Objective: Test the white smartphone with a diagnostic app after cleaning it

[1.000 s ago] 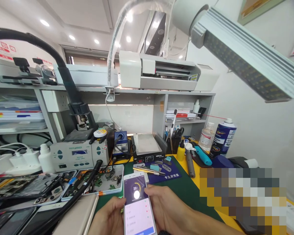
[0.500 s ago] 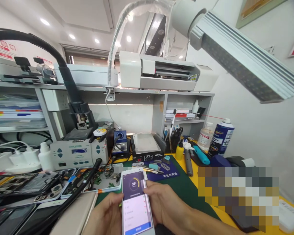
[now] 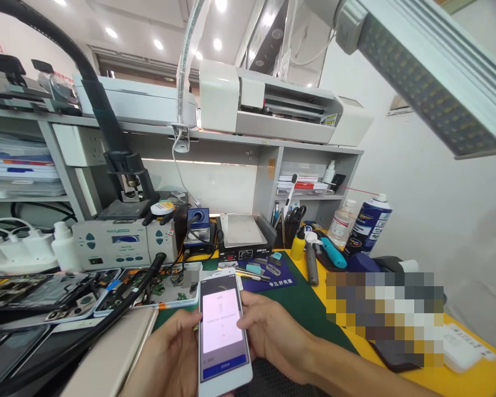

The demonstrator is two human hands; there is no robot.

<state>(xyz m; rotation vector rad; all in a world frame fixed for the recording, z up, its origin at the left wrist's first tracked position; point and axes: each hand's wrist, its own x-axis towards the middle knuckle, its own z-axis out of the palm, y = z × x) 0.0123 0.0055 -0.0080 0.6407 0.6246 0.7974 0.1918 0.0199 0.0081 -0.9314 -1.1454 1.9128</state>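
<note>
A white smartphone (image 3: 224, 336) is held upright in front of me, its lit screen showing a pale pop-up box over a darker page with a blue bar at the bottom. My left hand (image 3: 165, 350) grips its left edge, thumb on the side of the frame. On the opposite edge, my right hand (image 3: 275, 333) closes round the phone, with the thumb at the screen's right border. The fingers behind the phone are mostly hidden. Beneath and beyond it lies a green mat (image 3: 301, 309), and a gold-coloured flat device (image 3: 111, 347) rests beside my left wrist.
Trays of phone parts (image 3: 165, 292) lie at the left, crossed by a thick black hose (image 3: 128, 314). Behind stand a grey control station (image 3: 122, 242) and a heating plate (image 3: 243, 231). A blue mat (image 3: 273, 278) carries blades. A spray can (image 3: 368, 226) stands right.
The screen has switched from a page with a 35 dial and a list to a pop-up over a dimmed page. The view has shifted, and more of the phone's lower end shows.
</note>
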